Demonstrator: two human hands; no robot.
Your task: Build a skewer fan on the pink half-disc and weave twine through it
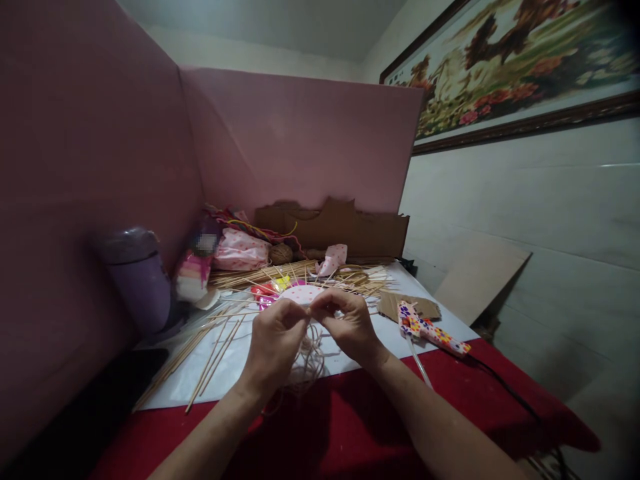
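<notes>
My left hand (280,337) and my right hand (347,323) meet over the front of the table, thumbs and fingers pinched fingertip to fingertip. Between them they grip thin twine (311,357), whose loose tangle shows under and behind the fingers. Just beyond the fingertips lies a round white piece with pink dots (301,293). Thin wooden sticks (273,272) fan outward around it, and its near edge is hidden by my hands. Whether my fingers also touch this piece I cannot make out.
A flower-patterned glue gun (433,331) with a black cord lies at right beside a cardboard piece (417,307). Loose sticks (215,360) lie at left, near a purple bin (140,287). Behind are a twine ball (281,253), dotted fabric (243,250) and cardboard (330,230).
</notes>
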